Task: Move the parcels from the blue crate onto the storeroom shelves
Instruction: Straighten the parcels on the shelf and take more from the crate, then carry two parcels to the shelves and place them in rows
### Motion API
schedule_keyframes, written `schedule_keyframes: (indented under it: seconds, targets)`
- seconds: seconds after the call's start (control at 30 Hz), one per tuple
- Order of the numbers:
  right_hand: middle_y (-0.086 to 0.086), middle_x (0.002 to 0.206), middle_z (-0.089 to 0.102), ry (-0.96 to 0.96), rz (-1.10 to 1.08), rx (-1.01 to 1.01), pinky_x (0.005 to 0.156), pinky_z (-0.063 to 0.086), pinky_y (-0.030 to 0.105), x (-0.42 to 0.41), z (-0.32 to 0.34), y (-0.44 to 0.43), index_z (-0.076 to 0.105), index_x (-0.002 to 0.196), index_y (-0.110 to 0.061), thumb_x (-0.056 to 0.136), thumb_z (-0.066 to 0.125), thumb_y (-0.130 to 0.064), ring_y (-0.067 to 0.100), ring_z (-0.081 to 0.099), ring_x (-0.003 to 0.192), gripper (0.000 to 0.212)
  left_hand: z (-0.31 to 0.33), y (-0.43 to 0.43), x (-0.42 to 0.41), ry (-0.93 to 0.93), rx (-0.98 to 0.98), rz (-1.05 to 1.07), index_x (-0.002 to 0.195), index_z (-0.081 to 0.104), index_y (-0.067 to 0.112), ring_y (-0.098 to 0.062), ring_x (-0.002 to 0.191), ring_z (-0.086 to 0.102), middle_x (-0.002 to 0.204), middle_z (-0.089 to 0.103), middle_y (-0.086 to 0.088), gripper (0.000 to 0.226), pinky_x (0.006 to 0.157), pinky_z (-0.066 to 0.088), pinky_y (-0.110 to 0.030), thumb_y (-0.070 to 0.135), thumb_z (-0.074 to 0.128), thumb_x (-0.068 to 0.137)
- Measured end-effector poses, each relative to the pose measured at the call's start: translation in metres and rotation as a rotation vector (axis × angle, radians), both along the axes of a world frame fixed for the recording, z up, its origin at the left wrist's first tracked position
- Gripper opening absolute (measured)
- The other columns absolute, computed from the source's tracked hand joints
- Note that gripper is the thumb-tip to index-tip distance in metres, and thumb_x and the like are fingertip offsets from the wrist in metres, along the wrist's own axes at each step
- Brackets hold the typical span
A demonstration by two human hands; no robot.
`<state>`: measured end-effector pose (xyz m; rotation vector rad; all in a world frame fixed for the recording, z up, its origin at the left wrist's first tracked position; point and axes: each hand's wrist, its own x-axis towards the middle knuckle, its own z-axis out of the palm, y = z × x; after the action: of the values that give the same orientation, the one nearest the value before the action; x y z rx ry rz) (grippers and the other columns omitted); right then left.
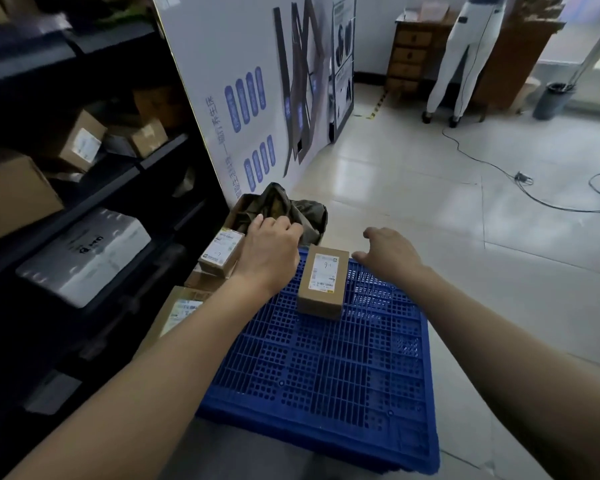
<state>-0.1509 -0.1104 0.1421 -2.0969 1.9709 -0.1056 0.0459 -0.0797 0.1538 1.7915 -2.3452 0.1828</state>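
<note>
The blue crate [326,368] lies on the floor in front of me, its grid surface facing up. One small brown parcel [323,282] with a white label stands on it near the far edge. My left hand [271,251] reaches past the crate's far left corner, fingers curled into an olive-green bag parcel [291,209]. My right hand [388,254] hovers open at the crate's far rim, just right of the brown parcel, holding nothing. The dark storeroom shelves [118,188] stand on the left with a white parcel [84,258] and brown boxes [14,192] on them.
Two labelled boxes [222,251] [181,310] sit on the floor between crate and shelves. A white printed panel [243,81] leans behind the bag. Far right are a person in white trousers [465,57], a wooden drawer cabinet [409,53], a grey bin [551,98] and floor cables [499,168].
</note>
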Motion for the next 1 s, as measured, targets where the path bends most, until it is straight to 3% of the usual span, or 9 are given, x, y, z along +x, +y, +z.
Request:
schedule_keyframes:
  seconds: [0.23, 0.4, 0.57, 0.67, 0.73, 0.8, 0.83, 1.0]
  targets:
    - [0.013, 0.128, 0.056, -0.016, -0.057, 0.136, 0.091, 0.048, 0.04, 0.004, -0.06, -0.05, 0.05, 0.13, -0.007, 0.094, 0.058, -0.039, 0.03, 0.055, 0.114, 0.049, -0.049, -0.063, 0.014, -0.021, 0.067, -0.021, 0.115, 0.059, 0.013, -0.026, 0.106, 0.054, 0.112, 0.061, -0.006, 0.025, 0.111, 0.028, -0.041, 0.016, 0.048, 0.092]
    - [0.013, 0.118, 0.058, -0.034, -0.1, 0.224, 0.081, 0.048, 0.039, 0.012, -0.112, -0.069, 0.051, 0.122, -0.009, 0.094, 0.058, -0.035, 0.031, 0.057, 0.105, 0.039, -0.092, -0.097, 0.013, -0.048, 0.106, -0.087, 0.119, 0.056, 0.016, -0.022, 0.11, 0.053, 0.116, 0.059, -0.003, 0.027, 0.111, 0.027, -0.038, 0.019, 0.047, 0.094]
    - [0.016, 0.13, 0.05, -0.042, -0.166, 0.273, 0.093, 0.045, 0.042, 0.014, -0.167, -0.085, 0.045, 0.131, -0.006, 0.094, 0.057, -0.035, 0.033, 0.051, 0.117, 0.049, -0.135, -0.126, 0.019, -0.045, 0.136, -0.116, 0.12, 0.056, 0.017, -0.023, 0.11, 0.053, 0.115, 0.059, -0.003, 0.029, 0.11, 0.029, -0.038, 0.02, 0.049, 0.093]
    - [0.017, 0.132, 0.05, -0.102, -0.241, 0.318, 0.09, 0.046, 0.041, 0.016, -0.202, -0.098, 0.045, 0.129, -0.005, 0.091, 0.061, -0.039, 0.033, 0.052, 0.115, 0.054, -0.159, -0.138, 0.027, -0.048, 0.153, -0.116, 0.122, 0.055, 0.017, -0.023, 0.11, 0.052, 0.116, 0.059, -0.003, 0.029, 0.11, 0.028, -0.038, 0.02, 0.05, 0.093]
    - [0.016, 0.123, 0.056, -0.136, -0.255, 0.355, 0.079, 0.048, 0.037, 0.018, -0.224, -0.106, 0.049, 0.123, -0.002, 0.093, 0.06, -0.038, 0.03, 0.057, 0.106, 0.048, -0.175, -0.143, 0.033, -0.036, 0.152, -0.109, 0.121, 0.055, 0.017, -0.023, 0.11, 0.052, 0.116, 0.059, -0.003, 0.029, 0.11, 0.028, -0.037, 0.02, 0.05, 0.094]
    - [0.01, 0.093, 0.059, -0.158, -0.287, 0.396, 0.058, 0.041, 0.031, 0.02, -0.246, -0.112, 0.053, 0.093, -0.007, 0.095, 0.056, -0.04, 0.023, 0.056, 0.079, 0.033, -0.19, -0.145, 0.038, -0.032, 0.155, -0.104, 0.122, 0.056, 0.017, -0.022, 0.11, 0.052, 0.116, 0.059, -0.002, 0.029, 0.11, 0.027, -0.037, 0.02, 0.05, 0.094]
    - [0.006, 0.082, 0.055, -0.156, -0.307, 0.409, 0.053, 0.037, 0.029, 0.021, -0.257, -0.115, 0.05, 0.081, -0.01, 0.096, 0.053, -0.042, 0.02, 0.051, 0.068, 0.036, -0.197, -0.146, 0.041, -0.034, 0.162, -0.102, 0.123, 0.055, 0.017, -0.022, 0.11, 0.052, 0.116, 0.059, -0.002, 0.03, 0.11, 0.027, -0.037, 0.02, 0.05, 0.094]
    - [0.003, 0.075, 0.053, -0.26, -0.408, 0.485, 0.058, 0.041, 0.027, 0.024, -0.287, -0.13, 0.05, 0.074, -0.009, 0.1, 0.045, -0.041, 0.015, 0.05, 0.064, 0.041, -0.222, -0.145, 0.054, -0.031, 0.191, -0.09, 0.125, 0.053, 0.019, -0.021, 0.112, 0.05, 0.118, 0.057, 0.0, 0.031, 0.112, 0.025, -0.036, 0.021, 0.048, 0.094]
